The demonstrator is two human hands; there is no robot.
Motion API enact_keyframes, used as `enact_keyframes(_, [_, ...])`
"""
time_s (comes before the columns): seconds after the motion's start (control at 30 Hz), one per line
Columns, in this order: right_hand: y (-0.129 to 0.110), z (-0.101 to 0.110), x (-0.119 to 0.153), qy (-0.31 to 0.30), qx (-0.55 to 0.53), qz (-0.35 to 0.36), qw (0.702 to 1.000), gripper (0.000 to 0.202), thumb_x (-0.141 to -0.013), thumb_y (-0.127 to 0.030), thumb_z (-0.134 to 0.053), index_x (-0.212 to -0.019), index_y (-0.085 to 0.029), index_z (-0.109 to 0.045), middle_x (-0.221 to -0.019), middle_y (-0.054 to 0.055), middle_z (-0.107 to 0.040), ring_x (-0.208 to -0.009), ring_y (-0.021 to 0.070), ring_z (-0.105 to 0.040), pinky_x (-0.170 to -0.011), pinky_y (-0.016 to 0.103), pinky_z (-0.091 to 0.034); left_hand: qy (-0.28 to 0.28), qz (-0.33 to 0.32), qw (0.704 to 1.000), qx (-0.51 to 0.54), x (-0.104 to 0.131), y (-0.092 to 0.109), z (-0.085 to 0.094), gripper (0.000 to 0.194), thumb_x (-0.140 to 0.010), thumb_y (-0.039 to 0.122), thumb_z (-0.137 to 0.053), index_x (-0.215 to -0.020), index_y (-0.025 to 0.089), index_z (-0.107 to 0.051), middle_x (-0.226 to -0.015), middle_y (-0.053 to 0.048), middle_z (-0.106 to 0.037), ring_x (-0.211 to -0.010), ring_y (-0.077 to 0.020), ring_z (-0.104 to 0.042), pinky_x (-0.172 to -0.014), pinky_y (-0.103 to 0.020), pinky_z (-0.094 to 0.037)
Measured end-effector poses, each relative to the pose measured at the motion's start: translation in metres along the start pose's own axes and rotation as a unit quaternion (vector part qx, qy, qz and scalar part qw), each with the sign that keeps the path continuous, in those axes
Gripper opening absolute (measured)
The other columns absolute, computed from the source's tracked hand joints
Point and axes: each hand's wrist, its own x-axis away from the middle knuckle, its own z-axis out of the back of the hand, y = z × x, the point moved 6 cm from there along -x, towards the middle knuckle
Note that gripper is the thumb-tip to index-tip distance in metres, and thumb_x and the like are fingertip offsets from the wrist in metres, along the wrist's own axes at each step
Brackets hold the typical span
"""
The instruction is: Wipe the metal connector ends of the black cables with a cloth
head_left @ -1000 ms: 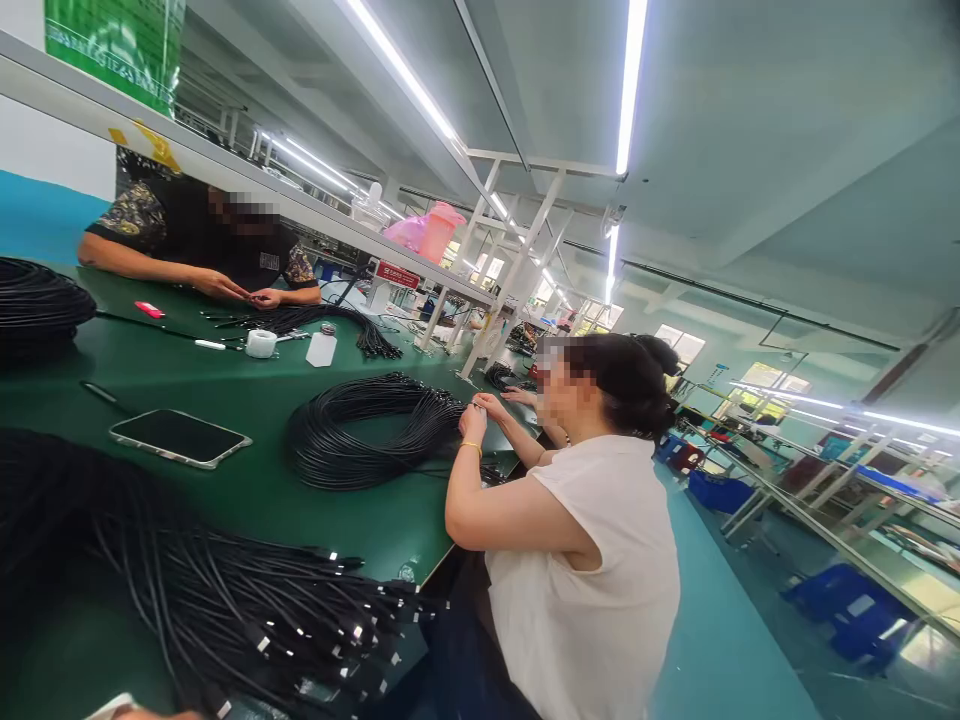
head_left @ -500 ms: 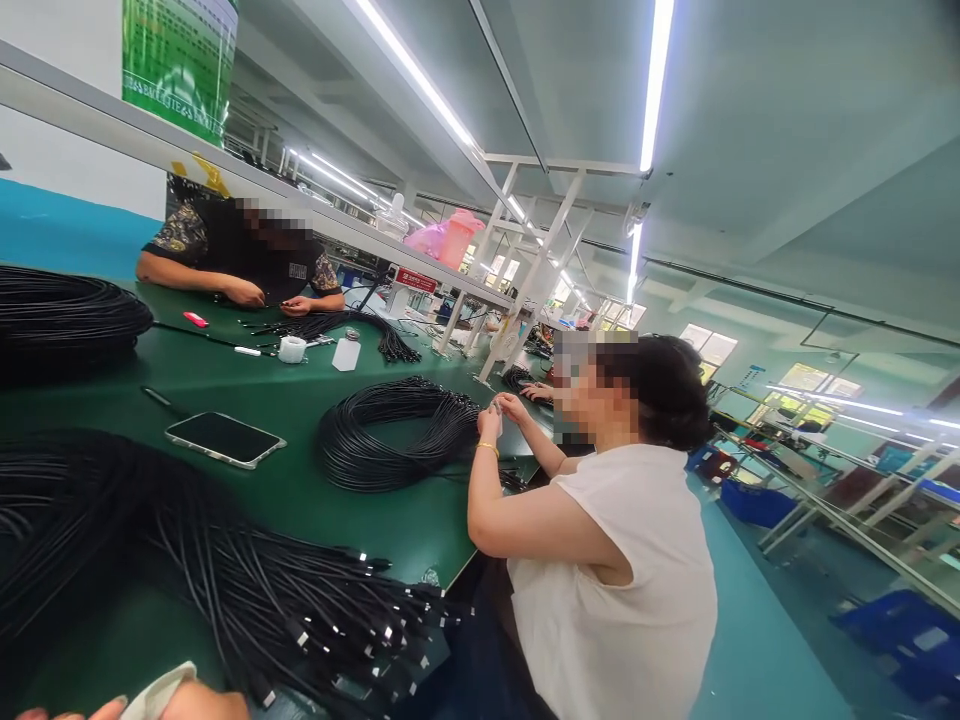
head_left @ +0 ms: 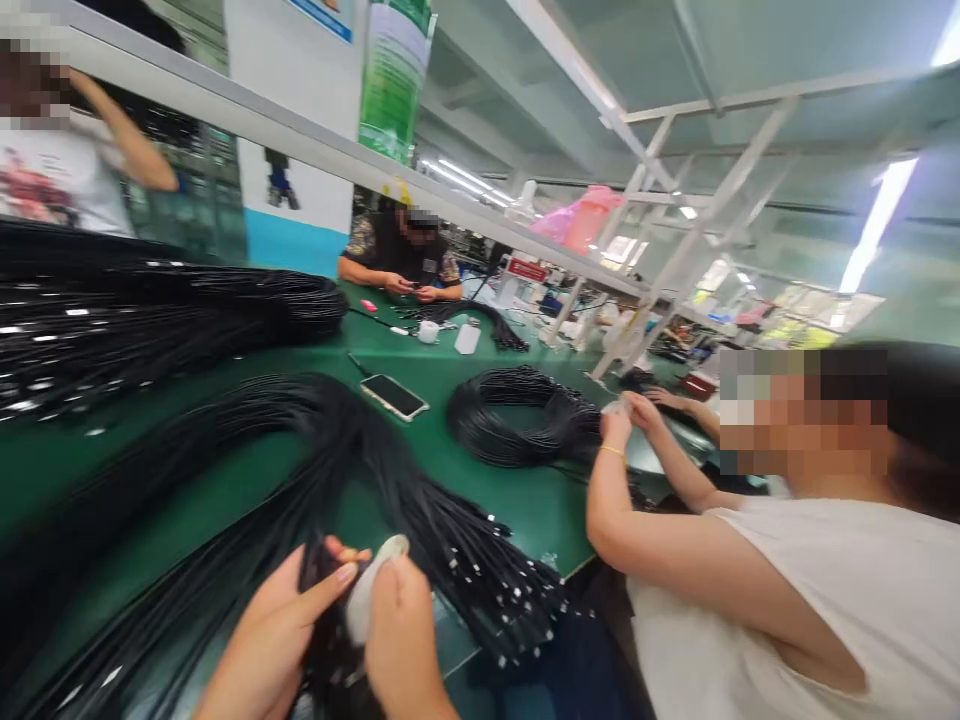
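At the bottom centre, my left hand point(head_left: 281, 630) is closed around part of a bundle of black cables point(head_left: 319, 590). Close beside it on the right, my right hand point(head_left: 405, 635) pinches a whitish cloth or pad point(head_left: 369, 590), which hangs next to the cables. The cables curve over the green table point(head_left: 251, 470) and fan out to the right, ending in small shiny connectors point(head_left: 517, 590). What lies under my fingers is partly hidden and blurred.
A phone point(head_left: 394, 396) and a coiled cable bundle point(head_left: 517, 420) lie farther back. More cables point(head_left: 150, 310) are at the left. A person in white point(head_left: 735, 590) sits close at the right; two others are across the table. A shelf rail point(head_left: 300, 140) crosses above.
The view has swung left and down, so the scene sits farther right. Both my hands now show more fully, and another person has appeared at the upper left.
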Motion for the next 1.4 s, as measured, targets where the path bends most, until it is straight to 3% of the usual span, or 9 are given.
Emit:
enact_keyframes(0.13, [0.007, 0.014, 0.002, 0.024, 0.108, -0.027, 0.993, 0.029, -0.089, -0.035, -0.044, -0.067, -0.021, -0.058, -0.064, 0.006, -0.062, -0.059, 0.0223, -0.055, -0.054, 0.033, -0.042, -0.024, -0.041, 0.998, 0.03, 0.005, 0.003, -0.008, 0.03, -0.059, 0.024, -0.08, -0.078, 0.016, -0.059, -0.08, -0.005, -0.069, -0.078, -0.0183, -0.063, -0.075, -0.027, -0.049])
enact_keyframes(0.3, [0.006, 0.052, 0.017, 0.026, 0.063, -0.042, 0.997, 0.031, -0.09, -0.045, -0.046, -0.069, -0.024, -0.055, -0.055, 0.0, -0.045, -0.048, 0.0182, -0.039, -0.046, 0.032, -0.03, -0.036, -0.024, 0.997, 0.062, 0.007, -0.002, -0.008, 0.026, -0.063, 0.018, -0.076, -0.082, 0.016, -0.058, -0.083, -0.005, -0.069, -0.081, -0.0181, -0.063, -0.076, -0.028, -0.047])
enact_keyframes(0.4, [-0.002, 0.065, 0.026, -0.002, 0.105, -0.034, 0.994, 0.028, -0.09, -0.043, -0.047, -0.074, -0.024, -0.058, -0.055, 0.0, -0.042, -0.049, 0.019, -0.039, -0.048, 0.033, -0.03, -0.041, -0.031, 0.997, 0.059, 0.006, -0.002, -0.006, 0.025, -0.065, 0.017, -0.074, -0.083, 0.016, -0.058, -0.083, -0.004, -0.068, -0.085, -0.0192, -0.064, -0.078, -0.029, -0.047])
enact_keyframes(0.6, [-0.016, 0.046, 0.027, -0.155, 0.242, 0.016, 0.958, 0.031, -0.095, -0.031, -0.037, -0.071, -0.021, -0.053, -0.061, 0.0, -0.05, -0.056, 0.0164, -0.045, -0.054, 0.03, -0.032, -0.053, -0.027, 0.996, 0.06, 0.004, -0.005, -0.005, 0.024, -0.068, 0.016, -0.072, -0.086, 0.016, -0.057, -0.085, -0.005, -0.068, -0.085, -0.0184, -0.064, -0.078, -0.028, -0.047])
enact_keyframes(0.73, [-0.015, 0.03, 0.02, -0.161, 0.27, 0.015, 0.949, 0.027, -0.095, -0.027, -0.037, -0.076, -0.02, -0.054, -0.064, -0.002, -0.053, -0.059, 0.0144, -0.049, -0.056, 0.026, -0.034, -0.065, -0.022, 0.995, 0.069, 0.005, -0.003, -0.006, 0.023, -0.068, 0.015, -0.071, -0.086, 0.016, -0.056, -0.084, -0.004, -0.067, -0.08, -0.0168, -0.063, -0.074, -0.027, -0.048])
enact_keyframes(0.93, [-0.002, 0.017, 0.012, -0.083, 0.207, -0.02, 0.975, 0.029, -0.092, -0.028, -0.037, -0.1, -0.016, -0.063, -0.086, 0.005, -0.065, -0.074, 0.0179, -0.056, -0.064, 0.026, -0.04, -0.049, -0.035, 0.995, 0.077, 0.007, -0.001, -0.007, 0.022, -0.066, 0.014, -0.072, -0.081, 0.015, -0.057, -0.077, -0.003, -0.066, -0.075, -0.0158, -0.062, -0.07, -0.026, -0.046])
enact_keyframes(1.07, [0.01, 0.016, 0.001, -0.009, 0.115, -0.091, 0.989, 0.025, -0.085, -0.03, -0.044, -0.079, -0.015, -0.064, -0.064, 0.001, -0.057, -0.056, 0.0149, -0.048, -0.05, 0.025, -0.035, -0.024, -0.054, 0.995, 0.083, 0.006, -0.004, -0.004, 0.023, -0.065, 0.014, -0.073, -0.081, 0.016, -0.057, -0.08, -0.004, -0.067, -0.08, -0.0177, -0.063, -0.076, -0.028, -0.047])
enact_keyframes(1.27, [0.015, 0.012, -0.001, -0.058, -0.081, -0.19, 0.977, 0.018, -0.074, -0.033, -0.056, -0.068, -0.016, -0.058, -0.046, -0.007, -0.036, -0.038, 0.0074, -0.024, -0.036, 0.02, -0.021, -0.041, -0.03, 0.992, 0.116, 0.006, -0.006, -0.005, 0.027, -0.063, 0.017, -0.076, -0.083, 0.016, -0.058, -0.082, -0.005, -0.068, -0.077, -0.0174, -0.063, -0.073, -0.028, -0.048])
enact_keyframes(1.4, [0.003, 0.032, 0.008, -0.017, -0.175, -0.176, 0.969, 0.014, -0.069, -0.028, -0.066, -0.064, -0.015, -0.062, -0.049, -0.005, -0.042, -0.039, 0.006, -0.025, -0.036, 0.019, -0.021, -0.048, -0.019, 0.987, 0.152, 0.007, -0.004, -0.006, 0.029, -0.062, 0.017, -0.079, -0.083, 0.016, -0.059, -0.081, -0.003, -0.068, -0.081, -0.0179, -0.065, -0.079, -0.029, -0.049])
